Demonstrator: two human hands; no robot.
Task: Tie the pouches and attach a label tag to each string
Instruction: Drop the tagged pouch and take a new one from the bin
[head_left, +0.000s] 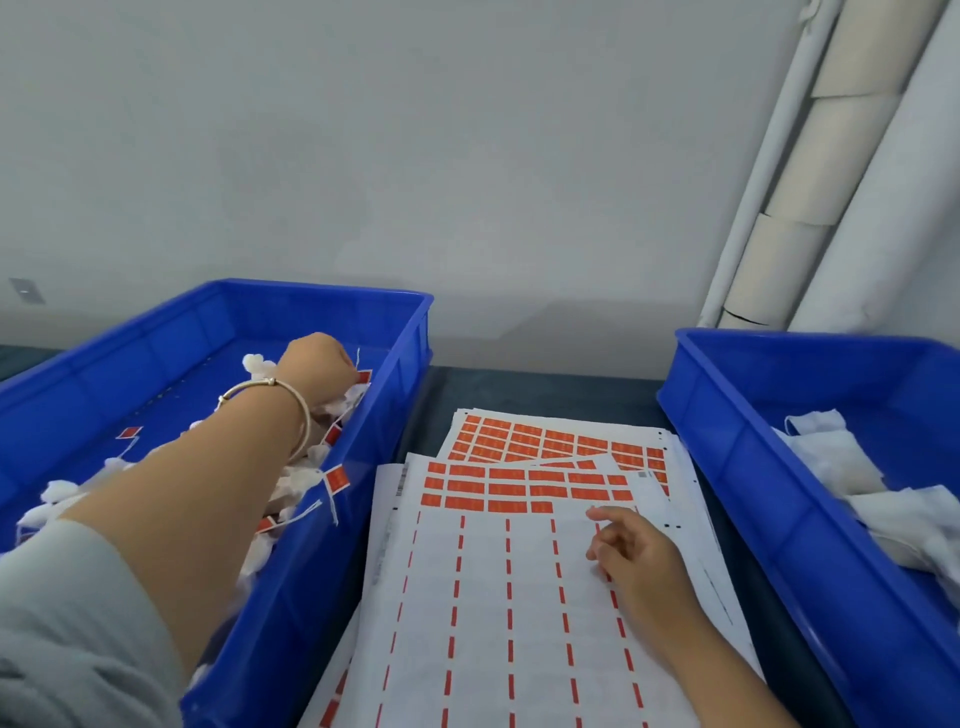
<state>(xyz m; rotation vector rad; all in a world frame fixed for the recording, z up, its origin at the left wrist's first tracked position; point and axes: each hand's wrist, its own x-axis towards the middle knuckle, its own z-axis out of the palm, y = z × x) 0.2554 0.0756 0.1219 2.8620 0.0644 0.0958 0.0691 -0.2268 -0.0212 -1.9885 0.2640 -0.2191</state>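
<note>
left hand (317, 364) sat curled among tagged pouches (306, 475) in left bin (332, 561); what it held, cannot tell. right hand (631, 553) lay slack on label sheet (493, 597), holding nothing. untied pouches (852, 483) waited in right bin (737, 447). advice: drop clear of the strings to avoid tangling.

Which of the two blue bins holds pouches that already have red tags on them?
The left bin, where the left hand reaches in: its pouches carry red tags on strings. The right bin holds only plain white pouches.
</note>
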